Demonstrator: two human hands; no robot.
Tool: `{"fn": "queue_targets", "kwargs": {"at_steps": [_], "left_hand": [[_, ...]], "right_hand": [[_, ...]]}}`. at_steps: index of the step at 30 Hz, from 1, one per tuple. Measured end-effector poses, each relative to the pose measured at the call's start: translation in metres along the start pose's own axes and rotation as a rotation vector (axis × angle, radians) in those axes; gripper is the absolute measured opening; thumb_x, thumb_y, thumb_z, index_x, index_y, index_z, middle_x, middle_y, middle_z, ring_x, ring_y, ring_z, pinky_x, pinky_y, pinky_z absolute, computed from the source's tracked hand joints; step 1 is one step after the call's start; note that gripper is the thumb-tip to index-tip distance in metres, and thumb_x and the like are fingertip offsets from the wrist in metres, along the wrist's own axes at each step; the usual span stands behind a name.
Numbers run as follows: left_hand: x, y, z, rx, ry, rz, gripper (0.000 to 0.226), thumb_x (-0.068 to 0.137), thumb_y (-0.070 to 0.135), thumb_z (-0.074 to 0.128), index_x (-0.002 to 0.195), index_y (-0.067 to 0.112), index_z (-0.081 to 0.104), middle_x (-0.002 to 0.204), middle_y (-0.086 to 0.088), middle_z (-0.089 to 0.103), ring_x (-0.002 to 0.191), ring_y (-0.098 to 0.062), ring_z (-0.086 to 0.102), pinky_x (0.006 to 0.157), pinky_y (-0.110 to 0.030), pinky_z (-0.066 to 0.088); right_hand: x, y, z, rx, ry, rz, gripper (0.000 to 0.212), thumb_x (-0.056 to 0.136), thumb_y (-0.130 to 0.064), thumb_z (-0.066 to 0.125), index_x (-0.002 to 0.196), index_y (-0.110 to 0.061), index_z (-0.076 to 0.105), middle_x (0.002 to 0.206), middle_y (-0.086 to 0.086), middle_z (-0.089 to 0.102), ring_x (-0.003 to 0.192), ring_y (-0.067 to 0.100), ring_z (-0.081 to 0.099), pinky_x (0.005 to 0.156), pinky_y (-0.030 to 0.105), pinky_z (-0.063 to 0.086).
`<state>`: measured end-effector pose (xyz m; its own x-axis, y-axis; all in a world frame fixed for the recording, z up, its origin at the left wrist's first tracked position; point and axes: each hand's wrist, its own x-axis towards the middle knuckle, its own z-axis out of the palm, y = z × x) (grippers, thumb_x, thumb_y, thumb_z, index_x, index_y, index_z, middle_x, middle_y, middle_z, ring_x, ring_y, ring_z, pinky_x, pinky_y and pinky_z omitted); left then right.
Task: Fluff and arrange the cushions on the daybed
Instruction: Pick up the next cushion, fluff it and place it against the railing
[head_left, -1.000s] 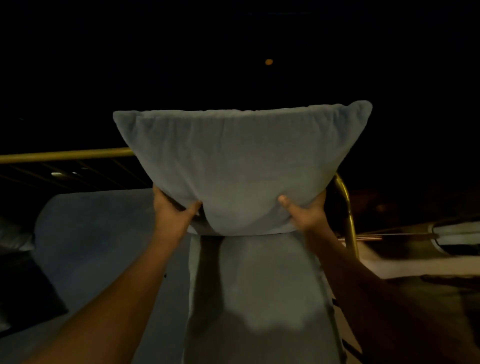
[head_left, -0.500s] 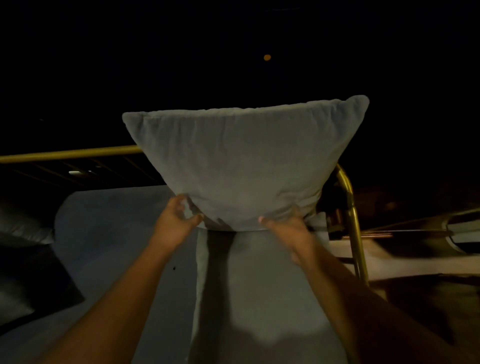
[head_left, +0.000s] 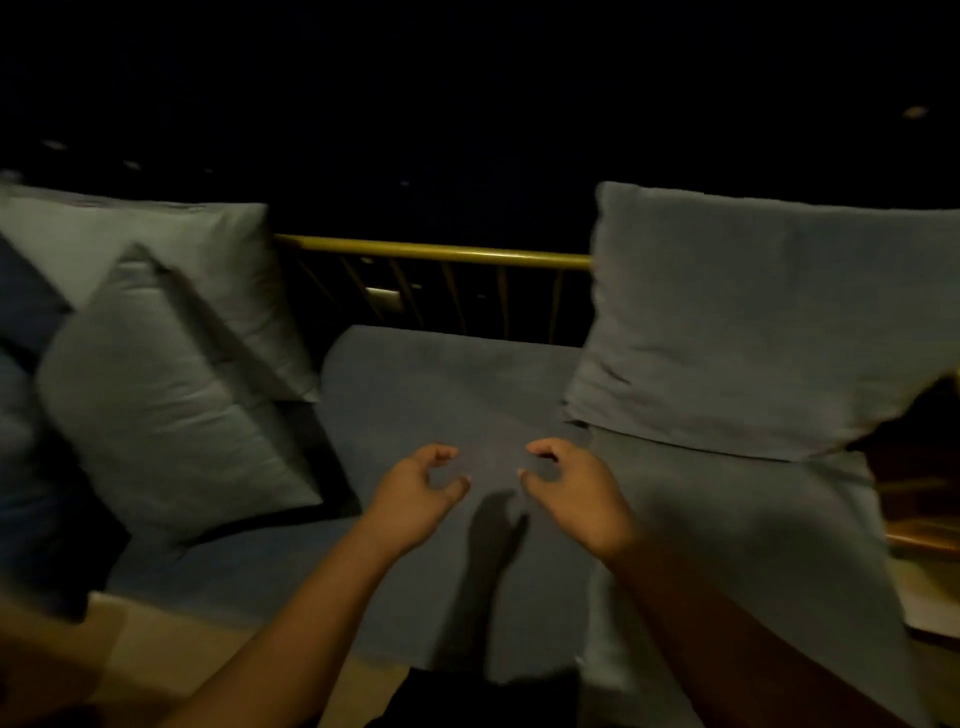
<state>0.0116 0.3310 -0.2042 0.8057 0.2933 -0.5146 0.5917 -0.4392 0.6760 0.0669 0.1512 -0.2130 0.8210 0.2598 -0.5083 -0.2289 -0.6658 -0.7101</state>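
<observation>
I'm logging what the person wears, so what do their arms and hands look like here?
Both forearms are bare as far as the frame shows, with no sleeves visible. The left hand and right hand have no gloves, and no watch, rings or bands are discernible in the dim, blurred light.

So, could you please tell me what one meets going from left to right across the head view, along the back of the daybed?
Dark cushion → tilted grey cushion → brass rail → large upright grey cushion.

Left hand (head_left: 415, 493) and right hand (head_left: 576, 493) side by side, forearms extended — fingers loosely curled, empty
</observation>
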Motion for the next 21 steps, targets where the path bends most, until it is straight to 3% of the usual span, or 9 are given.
{"fn": "queue_targets", "kwargs": {"at_steps": [4,7,9,14,21], "left_hand": [[0.009,-0.064,-0.092,-0.057,0.08,-0.043,0.037,0.082,0.021,0.068,0.117,0.012,0.06,0.115,-0.017,0.064,0.109,-0.029,0.06,0.096,-0.035,0.047],[0.019,-0.104,-0.156,-0.116,0.153,-0.059,0.036,0.083,0.017,0.067,0.117,0.011,0.059,0.113,-0.008,0.062,0.099,-0.026,0.061,0.087,-0.032,0.048],[0.028,-0.127,-0.198,-0.148,0.222,-0.057,0.035,0.083,0.014,0.066,0.117,0.011,0.058,0.11,-0.003,0.06,0.102,-0.02,0.057,0.09,-0.028,0.044],[0.057,-0.175,-0.294,-0.188,0.405,-0.11,0.045,0.078,0.025,0.068,0.119,0.011,0.056,0.118,-0.014,0.061,0.11,-0.029,0.059,0.095,-0.036,0.047],[0.102,-0.229,-0.337,-0.059,0.458,-0.154,0.058,0.084,0.024,0.066,0.137,0.017,0.043,0.148,-0.016,0.029,0.132,-0.032,0.038,0.106,-0.032,0.032]], "right_hand": [[0.01,-0.068,0.077,-0.021,-0.02,-0.022,0.035,0.086,-0.021,0.067,0.118,-0.01,0.061,0.123,0.009,0.063,0.115,0.023,0.057,0.098,0.03,0.041],[0.022,-0.113,0.127,-0.071,-0.081,-0.041,0.035,0.086,-0.025,0.066,0.119,-0.013,0.06,0.12,0.006,0.063,0.113,0.021,0.058,0.089,0.021,0.038],[0.034,-0.141,0.157,-0.081,-0.141,-0.045,0.04,0.086,-0.026,0.066,0.123,-0.013,0.057,0.123,0.005,0.061,0.115,0.02,0.056,0.088,0.02,0.036],[0.074,-0.212,0.221,-0.106,-0.25,-0.118,0.056,0.087,-0.026,0.066,0.137,-0.016,0.044,0.139,0.007,0.05,0.128,0.024,0.047,0.101,0.034,0.038],[0.147,-0.278,0.306,-0.056,-0.291,-0.227,0.069,0.081,-0.021,0.073,0.141,-0.016,0.039,0.136,0.011,0.052,0.125,0.028,0.049,0.091,0.025,0.036]]}}
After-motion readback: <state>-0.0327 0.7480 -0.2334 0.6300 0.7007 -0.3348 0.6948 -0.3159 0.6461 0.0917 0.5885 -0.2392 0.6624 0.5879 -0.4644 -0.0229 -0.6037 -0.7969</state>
